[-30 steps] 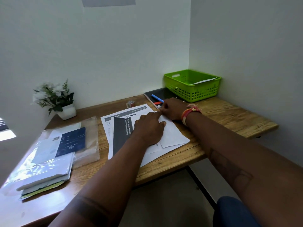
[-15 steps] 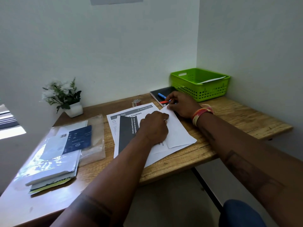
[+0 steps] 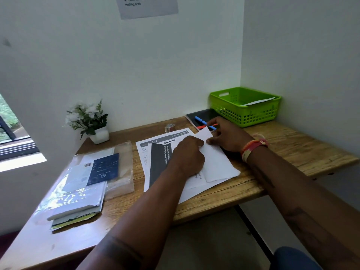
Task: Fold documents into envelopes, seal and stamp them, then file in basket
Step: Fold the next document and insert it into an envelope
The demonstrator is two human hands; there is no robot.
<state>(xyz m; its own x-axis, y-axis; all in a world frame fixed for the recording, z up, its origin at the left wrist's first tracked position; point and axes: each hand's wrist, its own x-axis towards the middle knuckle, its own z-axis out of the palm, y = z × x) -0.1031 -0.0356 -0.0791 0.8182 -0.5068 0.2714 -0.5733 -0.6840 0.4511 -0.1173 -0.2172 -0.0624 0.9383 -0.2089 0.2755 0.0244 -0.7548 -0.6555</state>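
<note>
A white envelope (image 3: pixel 218 162) lies slanted on printed documents (image 3: pixel 161 145) at the middle of the wooden desk (image 3: pixel 292 145). My left hand (image 3: pixel 187 154) rests knuckles-up on the envelope's left edge, fingers curled and pressing down. My right hand (image 3: pixel 228 135) pinches the envelope's far flap, which is lifted a little. A green basket (image 3: pixel 245 114) stands at the back right corner with a white envelope (image 3: pixel 257 102) inside it.
A black notebook (image 3: pixel 204 115) with a blue pen (image 3: pixel 202 121) and an orange pen lies beside the basket. A small tape roll (image 3: pixel 170 127) sits behind the documents. A plastic-wrapped stack of booklets (image 3: pixel 83 184) fills the left side. A potted white flower (image 3: pixel 89 121) stands at the back left.
My right hand has slid from the envelope's far corner toward my left hand and raised the flap. The camera has tilted up and to the left.
</note>
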